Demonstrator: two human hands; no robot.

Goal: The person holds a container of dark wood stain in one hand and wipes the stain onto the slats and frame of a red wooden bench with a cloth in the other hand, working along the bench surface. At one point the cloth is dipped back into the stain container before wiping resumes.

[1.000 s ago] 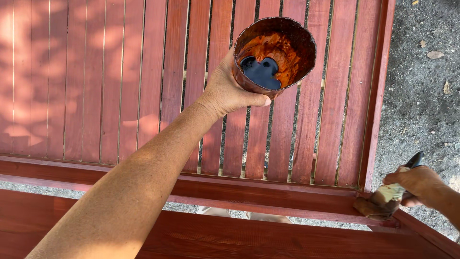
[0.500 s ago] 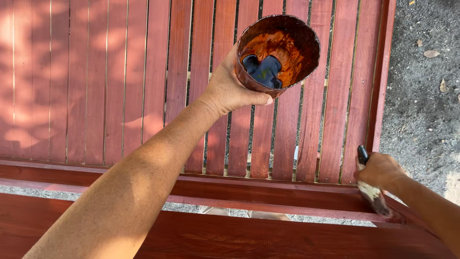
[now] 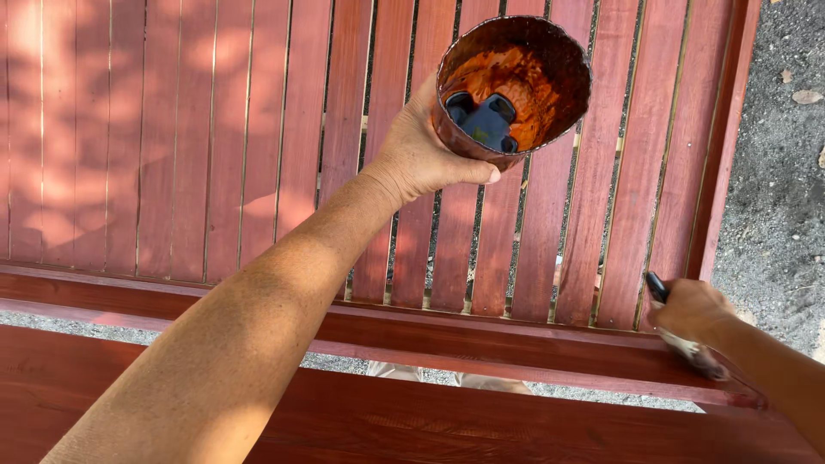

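My left hand [image 3: 421,150] grips a round cup [image 3: 514,86] from the side and holds it up over the slatted seat. The cup is smeared inside with red-brown stain and has a dark bottom. At the lower right, my right hand [image 3: 692,311] is closed around a paintbrush [image 3: 687,339] with a black handle. The bristles rest on the red-brown rail [image 3: 516,344] near its right end. The wooden bench slats [image 3: 215,146] are stained the same red-brown.
Grey gravel ground [image 3: 782,172] lies to the right of the bench, with a few dry leaves. A second stained board [image 3: 430,421] runs along the bottom. Light clothing shows through the gap between rail and board.
My right hand has moved the brush left and up along the rail's right end, turning the handle upward. The cup has stayed nearly still in my left hand.
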